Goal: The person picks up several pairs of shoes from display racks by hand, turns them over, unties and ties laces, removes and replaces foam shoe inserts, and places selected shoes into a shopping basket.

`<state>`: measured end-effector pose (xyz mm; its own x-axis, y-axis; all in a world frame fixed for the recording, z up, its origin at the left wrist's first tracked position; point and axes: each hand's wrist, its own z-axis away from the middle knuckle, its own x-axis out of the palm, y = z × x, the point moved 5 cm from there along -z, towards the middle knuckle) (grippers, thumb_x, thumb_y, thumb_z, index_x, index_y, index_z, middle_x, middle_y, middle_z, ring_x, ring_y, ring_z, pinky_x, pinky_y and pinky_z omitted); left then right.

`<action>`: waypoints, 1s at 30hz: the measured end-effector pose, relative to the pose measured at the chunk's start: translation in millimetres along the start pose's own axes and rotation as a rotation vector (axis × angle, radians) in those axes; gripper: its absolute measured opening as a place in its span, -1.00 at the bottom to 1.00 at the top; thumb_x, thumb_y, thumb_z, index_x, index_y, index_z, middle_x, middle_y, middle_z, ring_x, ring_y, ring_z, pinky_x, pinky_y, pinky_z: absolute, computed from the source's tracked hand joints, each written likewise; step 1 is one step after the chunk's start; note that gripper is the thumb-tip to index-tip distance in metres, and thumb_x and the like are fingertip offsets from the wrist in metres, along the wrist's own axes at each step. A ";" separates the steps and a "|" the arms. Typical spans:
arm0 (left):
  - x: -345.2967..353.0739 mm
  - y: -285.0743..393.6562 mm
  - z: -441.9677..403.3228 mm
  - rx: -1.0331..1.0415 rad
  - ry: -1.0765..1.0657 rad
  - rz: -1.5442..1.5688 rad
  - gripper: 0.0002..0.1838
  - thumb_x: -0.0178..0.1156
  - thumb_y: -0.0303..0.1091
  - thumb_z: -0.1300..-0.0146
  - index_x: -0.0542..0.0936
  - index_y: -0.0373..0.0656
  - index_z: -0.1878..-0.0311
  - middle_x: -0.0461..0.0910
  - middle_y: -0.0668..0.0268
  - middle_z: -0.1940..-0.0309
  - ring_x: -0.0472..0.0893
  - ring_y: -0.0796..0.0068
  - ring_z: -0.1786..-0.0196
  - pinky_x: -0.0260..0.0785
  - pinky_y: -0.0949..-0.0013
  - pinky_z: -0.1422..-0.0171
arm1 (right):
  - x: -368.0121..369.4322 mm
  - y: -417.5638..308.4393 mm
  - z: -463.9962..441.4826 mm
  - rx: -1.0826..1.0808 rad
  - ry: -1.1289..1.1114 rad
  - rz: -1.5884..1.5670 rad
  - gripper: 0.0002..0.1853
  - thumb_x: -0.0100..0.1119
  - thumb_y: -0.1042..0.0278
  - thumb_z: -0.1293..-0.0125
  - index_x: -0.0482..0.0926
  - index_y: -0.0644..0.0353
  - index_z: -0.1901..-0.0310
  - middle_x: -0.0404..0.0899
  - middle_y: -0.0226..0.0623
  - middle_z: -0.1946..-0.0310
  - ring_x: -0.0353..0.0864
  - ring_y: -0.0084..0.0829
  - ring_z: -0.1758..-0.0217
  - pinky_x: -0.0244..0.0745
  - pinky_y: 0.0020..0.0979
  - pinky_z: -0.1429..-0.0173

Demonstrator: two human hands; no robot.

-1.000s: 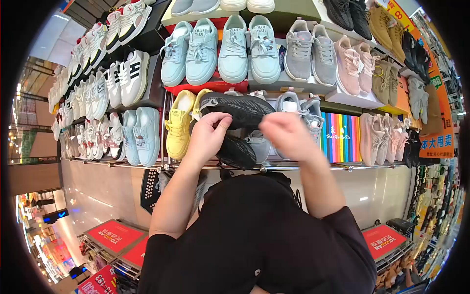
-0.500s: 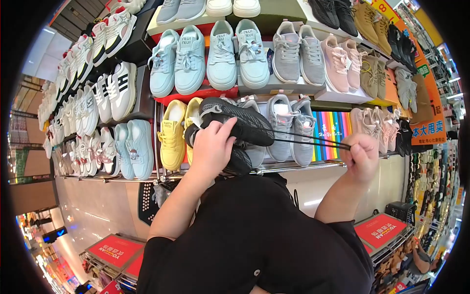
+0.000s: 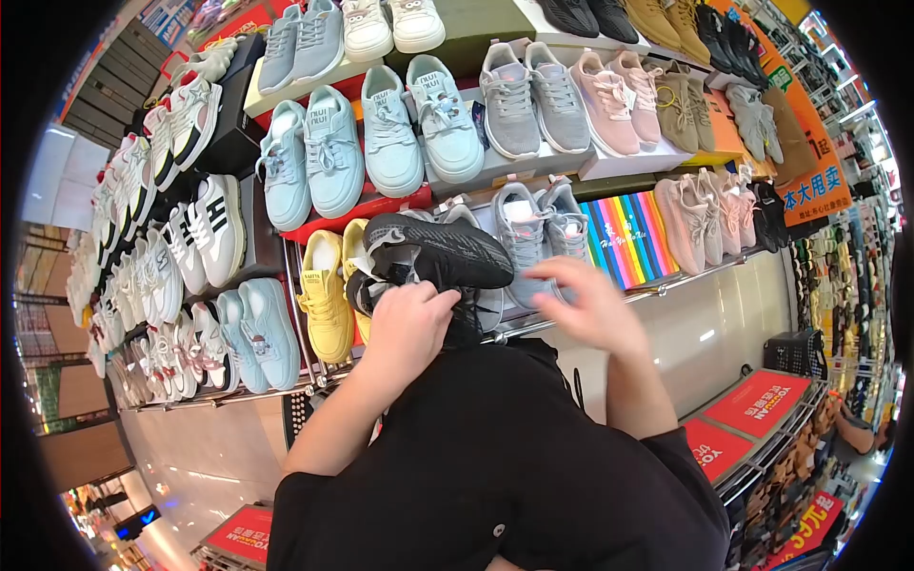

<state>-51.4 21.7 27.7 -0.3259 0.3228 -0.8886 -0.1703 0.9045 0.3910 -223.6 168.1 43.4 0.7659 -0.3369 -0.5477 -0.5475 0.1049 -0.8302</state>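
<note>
A black knit sneaker (image 3: 438,249) lies on its side at the front of the rack, its opening facing me. My left hand (image 3: 411,324) is closed at its near edge, fingertips pressed together on the shoe. Beneath it is a second black sneaker (image 3: 465,324), partly covered, with dark laces around it. To the right, my right hand (image 3: 592,303) hangs apart from the shoe, slightly blurred, its fingers bent and spread with nothing visible between them. Behind the right fingers stand grey sneakers (image 3: 522,238). Left of the black pair are yellow sneakers (image 3: 325,295).
Light blue sneakers (image 3: 390,133) stand on boxes behind. A striped box (image 3: 633,238) and pink sneakers (image 3: 681,221) are farther right. The metal rail (image 3: 657,291) runs along the rack's front. Red signs (image 3: 759,403) lie on a low rack at right.
The black laces stretched between my hands are no longer taut. My right hand has come left toward the shoe and its fingers have parted. The view has tilted and shifted.
</note>
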 end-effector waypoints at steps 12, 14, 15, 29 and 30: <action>18.9 -2.5 47.6 -0.405 0.242 0.574 -0.70 0.15 -0.49 -0.37 0.58 -0.31 -0.14 0.70 0.12 0.10 0.70 0.38 0.25 0.51 0.39 0.25 | 96.2 14.6 -12.9 0.110 -0.226 -0.210 -0.72 0.15 0.37 -0.39 0.45 0.29 -0.06 0.63 0.04 0.36 0.63 0.13 0.23 0.48 -0.05 0.14; 36.9 -4.1 59.6 -0.585 0.193 0.815 -0.70 0.14 -0.46 -0.41 0.57 -0.34 -0.14 0.70 0.15 0.06 0.68 0.44 0.28 0.50 0.44 0.29 | 86.6 15.8 -10.7 0.120 -0.264 -0.153 -0.78 0.11 0.37 -0.41 0.46 0.30 0.03 0.62 0.06 0.35 0.61 0.14 0.23 0.46 -0.03 0.15; 47.5 -4.0 63.7 -0.751 0.134 1.057 -0.70 0.12 -0.42 -0.44 0.56 -0.37 -0.15 0.70 0.18 0.03 0.67 0.51 0.30 0.49 0.48 0.32 | 84.1 16.3 -11.3 0.132 -0.290 -0.097 -0.82 0.08 0.36 -0.42 0.48 0.31 0.11 0.61 0.07 0.34 0.60 0.15 0.24 0.44 0.00 0.16; 80.9 0.5 44.5 -1.087 0.369 1.677 -0.79 0.18 -0.40 -0.42 0.59 -0.21 -0.06 0.67 0.37 0.19 0.45 0.74 0.52 0.17 0.64 0.54 | 93.2 48.8 -33.2 0.134 -0.433 -0.114 -0.76 0.12 0.28 -0.39 0.63 0.32 0.24 0.63 0.03 0.42 0.64 -0.04 0.35 0.49 -0.17 0.24; 79.6 2.9 45.4 -1.079 0.449 1.531 -0.81 0.18 -0.39 -0.42 0.60 -0.20 -0.03 0.66 0.37 0.22 0.49 0.74 0.50 0.18 0.65 0.53 | 91.5 44.2 -38.9 0.087 -0.415 -0.105 -0.76 0.14 0.28 -0.37 0.63 0.32 0.24 0.63 0.02 0.42 0.64 -0.03 0.34 0.49 -0.17 0.24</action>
<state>-35.6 62.7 -52.7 -0.8827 0.3110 0.3524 0.0910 -0.6224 0.7774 -190.9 105.5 -39.3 0.8960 0.0525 -0.4409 -0.4430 0.1750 -0.8793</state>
